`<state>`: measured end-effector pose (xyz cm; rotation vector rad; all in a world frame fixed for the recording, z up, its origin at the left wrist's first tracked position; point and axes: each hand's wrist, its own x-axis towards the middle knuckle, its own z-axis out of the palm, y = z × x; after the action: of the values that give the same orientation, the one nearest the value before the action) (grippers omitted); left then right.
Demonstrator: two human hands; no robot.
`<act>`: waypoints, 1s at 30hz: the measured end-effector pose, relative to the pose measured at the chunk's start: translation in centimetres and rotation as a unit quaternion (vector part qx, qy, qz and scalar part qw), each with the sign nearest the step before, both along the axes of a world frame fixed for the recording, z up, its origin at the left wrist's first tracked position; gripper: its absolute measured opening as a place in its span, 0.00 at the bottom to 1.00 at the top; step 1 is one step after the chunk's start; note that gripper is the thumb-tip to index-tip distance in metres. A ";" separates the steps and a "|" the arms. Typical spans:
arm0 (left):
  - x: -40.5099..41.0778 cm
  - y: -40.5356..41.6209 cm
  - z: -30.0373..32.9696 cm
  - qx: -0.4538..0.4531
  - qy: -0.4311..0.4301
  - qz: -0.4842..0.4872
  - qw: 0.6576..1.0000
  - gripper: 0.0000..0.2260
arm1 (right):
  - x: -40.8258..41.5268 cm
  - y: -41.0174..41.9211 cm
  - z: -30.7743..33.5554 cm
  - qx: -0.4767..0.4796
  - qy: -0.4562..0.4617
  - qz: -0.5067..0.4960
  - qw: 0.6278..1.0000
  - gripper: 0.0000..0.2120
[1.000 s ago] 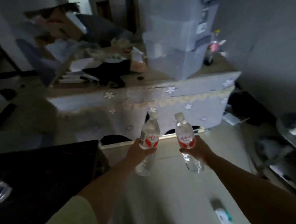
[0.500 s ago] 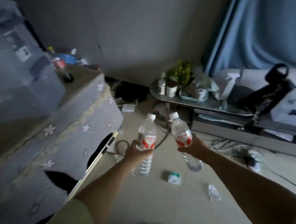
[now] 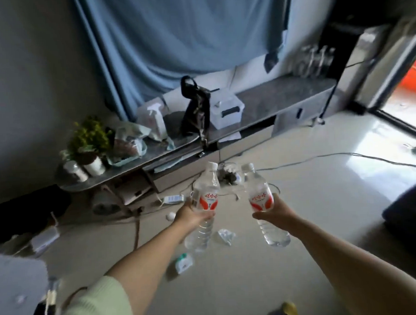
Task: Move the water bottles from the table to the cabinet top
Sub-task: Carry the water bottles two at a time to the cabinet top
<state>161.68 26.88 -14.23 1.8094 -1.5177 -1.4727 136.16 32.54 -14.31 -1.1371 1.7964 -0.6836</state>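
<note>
While both bottles are carried well short of the low cabinet (image 3: 283,93), a trip is risked: cables (image 3: 346,156) and litter lie on the floor before the cabinet. The left bottle (image 3: 206,205) is wrapped at its label by the left hand (image 3: 192,216), the right bottle (image 3: 262,202) by the right hand (image 3: 275,211). Long axes near upright, caps tilted toward the cabinet.

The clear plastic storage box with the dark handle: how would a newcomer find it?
Start at the long low grey cabinet under the blue curtain. Near its middle, just right of the black handbag, sits the clear plastic storage box. It is the only lidded container there, with a dark handle on its front.
</note>
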 end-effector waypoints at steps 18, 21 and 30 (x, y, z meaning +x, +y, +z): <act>-39.8 2.6 0.6 0.008 0.008 -0.243 0.970 0.25 | -35.3 11.1 1.9 -0.003 0.005 -0.183 0.983 0.13; -44.3 2.0 0.7 0.005 0.007 -0.253 0.968 0.24 | -39.2 11.4 1.8 0.000 0.005 -0.214 0.977 0.14; -56.4 -4.7 -0.4 0.011 0.015 -0.293 0.956 0.26 | -49.8 7.2 0.5 0.003 0.009 -0.254 0.967 0.16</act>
<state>105.33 22.20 -14.64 1.3913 -2.1488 -1.7566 86.36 39.72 -13.77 -0.6741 2.1244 -0.9604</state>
